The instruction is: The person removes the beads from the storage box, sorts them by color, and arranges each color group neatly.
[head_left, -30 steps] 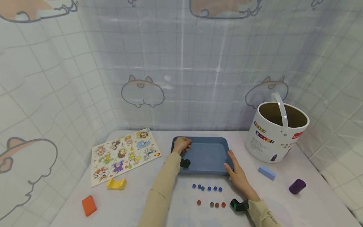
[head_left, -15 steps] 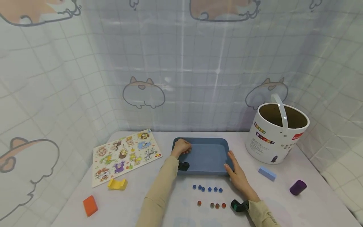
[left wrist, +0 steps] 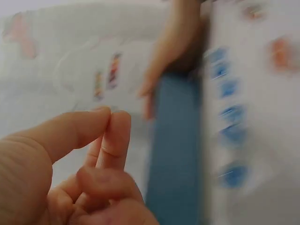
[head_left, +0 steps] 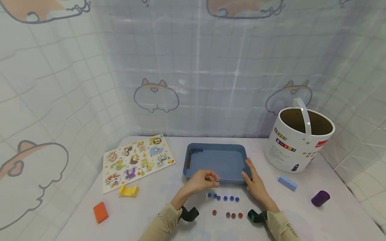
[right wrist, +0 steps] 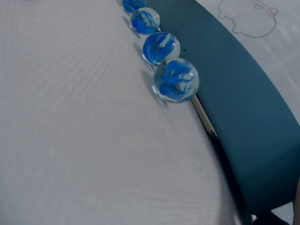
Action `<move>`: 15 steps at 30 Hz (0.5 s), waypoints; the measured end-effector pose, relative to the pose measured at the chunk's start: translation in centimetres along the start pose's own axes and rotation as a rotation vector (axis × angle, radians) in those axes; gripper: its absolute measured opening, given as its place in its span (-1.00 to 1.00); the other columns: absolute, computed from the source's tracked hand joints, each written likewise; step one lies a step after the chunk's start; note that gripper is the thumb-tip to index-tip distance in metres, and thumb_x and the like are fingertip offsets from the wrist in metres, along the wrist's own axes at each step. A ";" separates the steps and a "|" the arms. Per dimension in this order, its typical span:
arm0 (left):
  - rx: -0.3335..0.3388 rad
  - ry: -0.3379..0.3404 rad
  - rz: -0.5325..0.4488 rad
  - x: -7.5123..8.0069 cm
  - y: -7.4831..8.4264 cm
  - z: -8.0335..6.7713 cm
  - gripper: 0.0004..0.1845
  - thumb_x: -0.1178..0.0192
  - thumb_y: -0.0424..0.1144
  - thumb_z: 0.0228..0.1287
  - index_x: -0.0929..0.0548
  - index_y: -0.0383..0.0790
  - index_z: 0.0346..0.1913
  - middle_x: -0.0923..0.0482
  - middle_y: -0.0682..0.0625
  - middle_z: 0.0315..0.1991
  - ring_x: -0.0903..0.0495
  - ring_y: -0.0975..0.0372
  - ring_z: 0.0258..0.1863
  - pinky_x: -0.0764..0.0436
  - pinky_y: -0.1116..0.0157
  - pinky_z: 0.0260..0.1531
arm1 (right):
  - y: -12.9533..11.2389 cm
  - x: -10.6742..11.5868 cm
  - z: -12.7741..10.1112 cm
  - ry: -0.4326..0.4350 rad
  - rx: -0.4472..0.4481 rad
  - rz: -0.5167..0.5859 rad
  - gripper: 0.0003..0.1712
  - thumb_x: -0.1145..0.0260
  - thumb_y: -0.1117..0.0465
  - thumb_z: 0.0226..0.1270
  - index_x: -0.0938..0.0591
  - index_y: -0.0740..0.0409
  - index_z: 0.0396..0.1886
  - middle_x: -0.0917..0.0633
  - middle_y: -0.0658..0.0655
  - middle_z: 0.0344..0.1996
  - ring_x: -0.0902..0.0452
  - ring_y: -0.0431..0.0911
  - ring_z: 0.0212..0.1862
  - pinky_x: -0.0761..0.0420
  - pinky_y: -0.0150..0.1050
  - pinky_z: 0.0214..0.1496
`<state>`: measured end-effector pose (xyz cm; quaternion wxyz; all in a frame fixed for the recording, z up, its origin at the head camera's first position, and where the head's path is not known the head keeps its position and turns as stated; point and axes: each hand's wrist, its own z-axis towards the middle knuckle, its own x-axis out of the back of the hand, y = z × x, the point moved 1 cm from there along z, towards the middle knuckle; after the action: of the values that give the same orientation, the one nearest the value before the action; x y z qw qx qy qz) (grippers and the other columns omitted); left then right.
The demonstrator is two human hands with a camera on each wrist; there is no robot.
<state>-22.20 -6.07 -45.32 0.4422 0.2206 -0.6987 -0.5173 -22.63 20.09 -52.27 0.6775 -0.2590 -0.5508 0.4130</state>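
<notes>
My left hand [head_left: 200, 181] hovers at the front rim of a blue tray [head_left: 223, 164]. Its thumb and index tips meet in the left wrist view, the other fingers curl in, and no object shows between them. With straight fingers my right hand [head_left: 255, 187] rests at the tray's front right corner, fingers outside and thumb over the rim. A row of blue glass marbles [right wrist: 176, 80] lies just before the tray. Nearer me are several reddish marbles [head_left: 233, 216]. Inside the tray, small blue marbles [head_left: 197, 150] line the back left and reddish marbles [head_left: 189, 160] the left wall.
At left lie an animal puzzle board [head_left: 137, 162], a yellow curved block [head_left: 128, 191] and an orange block [head_left: 101, 212]. A white bucket [head_left: 297, 144] with a handle stands back right. Before it are a light blue block [head_left: 287, 183] and a purple cylinder [head_left: 320, 198].
My left hand has drawn back from the tray's left back corner to its front rim, uncovering the marbles in that corner. The right hand stays at the tray's right corner.
</notes>
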 end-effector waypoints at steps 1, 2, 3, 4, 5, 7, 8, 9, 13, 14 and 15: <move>0.004 -0.008 0.019 -0.6 -0.1 -0.5 -0.83 -0.32 -0.27 0.21 -0.70 -0.22 -0.15 -0.66 -0.06 -0.43 -0.55 0.20 -0.46 -0.39 0.42 -0.48 | 0.0 0.1 0.0 0.001 0.001 -0.004 -0.27 -0.05 0.09 0.53 -0.03 0.23 0.54 0.04 0.29 0.55 0.14 0.32 0.52 0.01 0.34 0.41; 0.010 -0.012 0.042 -1.2 -0.3 -0.9 -0.86 -0.34 -0.26 0.18 -0.72 -0.18 -0.19 -0.63 0.01 -0.48 -0.51 0.25 -0.51 -0.36 0.43 -0.52 | 0.0 0.1 0.0 0.004 0.004 -0.007 -0.27 -0.05 0.09 0.53 -0.03 0.23 0.54 0.03 0.29 0.55 0.13 0.32 0.52 0.00 0.34 0.40; 0.018 -0.015 0.065 -1.7 -0.5 -1.3 -0.88 -0.35 -0.26 0.17 -0.73 -0.16 -0.23 -0.60 0.07 -0.53 -0.46 0.30 -0.57 -0.33 0.44 -0.57 | 0.0 0.1 0.1 0.005 0.008 -0.011 -0.27 -0.05 0.09 0.53 -0.03 0.24 0.53 0.03 0.30 0.54 0.12 0.33 0.52 -0.01 0.34 0.40; 0.028 -0.017 0.094 -2.2 -0.7 -1.7 -0.89 -0.37 -0.25 0.14 -0.74 -0.13 -0.26 -0.55 0.12 -0.57 -0.40 0.34 -0.62 -0.30 0.44 -0.61 | 0.0 0.1 0.1 0.008 0.011 -0.017 -0.27 -0.06 0.09 0.52 -0.03 0.24 0.53 0.02 0.31 0.54 0.11 0.33 0.51 -0.02 0.33 0.40; 0.040 -0.015 0.131 -2.6 -0.9 -2.0 -0.92 -0.38 -0.23 0.13 -0.74 -0.08 -0.29 -0.51 0.16 -0.61 -0.35 0.37 -0.66 -0.28 0.45 -0.64 | 0.0 0.1 0.1 0.009 0.011 -0.023 -0.27 -0.06 0.09 0.52 -0.04 0.24 0.53 0.01 0.31 0.54 0.10 0.33 0.51 -0.03 0.33 0.39; 0.063 -0.013 0.185 -3.3 -1.2 -2.6 -0.93 -0.40 -0.21 0.10 -0.75 -0.05 -0.33 -0.48 0.20 -0.67 -0.32 0.39 -0.73 -0.27 0.45 -0.69 | 0.0 0.0 0.1 0.008 0.010 -0.027 -0.26 -0.06 0.09 0.52 -0.03 0.24 0.53 0.01 0.31 0.54 0.10 0.34 0.50 -0.04 0.32 0.39; 0.067 -0.010 0.213 -3.6 -1.4 -2.9 -0.93 -0.41 -0.20 0.09 -0.75 -0.03 -0.35 -0.48 0.21 -0.69 -0.32 0.40 -0.74 -0.27 0.45 -0.69 | 0.0 0.0 0.1 0.011 0.010 -0.028 -0.26 -0.06 0.09 0.52 -0.04 0.24 0.53 0.01 0.31 0.54 0.09 0.34 0.50 -0.04 0.33 0.38; 0.071 -0.010 0.237 -3.9 -1.5 -3.0 -0.94 -0.42 -0.19 0.08 -0.74 -0.02 -0.37 -0.48 0.21 -0.70 -0.33 0.40 -0.74 -0.27 0.45 -0.68 | 0.0 0.0 0.1 0.013 0.009 -0.028 -0.26 -0.06 0.09 0.52 -0.04 0.24 0.53 0.01 0.31 0.54 0.09 0.34 0.50 -0.04 0.33 0.38; 0.076 -0.010 0.360 -4.7 -1.8 -3.5 -0.91 -0.45 -0.14 0.01 -0.72 0.08 -0.44 -0.47 0.26 -0.69 -0.37 0.42 -0.70 -0.29 0.43 -0.64 | 0.0 0.0 0.0 0.015 0.000 -0.024 -0.26 -0.06 0.07 0.52 -0.04 0.22 0.54 0.02 0.28 0.55 0.09 0.33 0.51 -0.03 0.32 0.40; 0.074 -0.012 0.386 -4.9 -1.9 -3.5 -0.90 -0.46 -0.13 0.00 -0.71 0.10 -0.46 -0.45 0.27 -0.69 -0.36 0.43 -0.69 -0.29 0.43 -0.63 | 0.0 0.0 0.0 0.014 -0.001 -0.025 -0.26 -0.06 0.07 0.52 -0.04 0.22 0.54 0.02 0.28 0.55 0.10 0.33 0.51 -0.03 0.33 0.40; 0.073 -0.014 0.405 -5.0 -1.8 -3.6 -0.89 -0.46 -0.12 -0.01 -0.70 0.12 -0.47 -0.44 0.27 -0.69 -0.35 0.43 -0.69 -0.28 0.43 -0.64 | 0.0 0.0 0.0 0.015 -0.003 -0.025 -0.26 -0.06 0.07 0.52 -0.04 0.21 0.54 0.02 0.27 0.55 0.09 0.33 0.51 -0.03 0.32 0.40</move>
<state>-16.87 -4.79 -48.71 0.5239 0.0879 -0.7502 -0.3938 -22.63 20.12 -52.24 0.6862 -0.2562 -0.5497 0.4017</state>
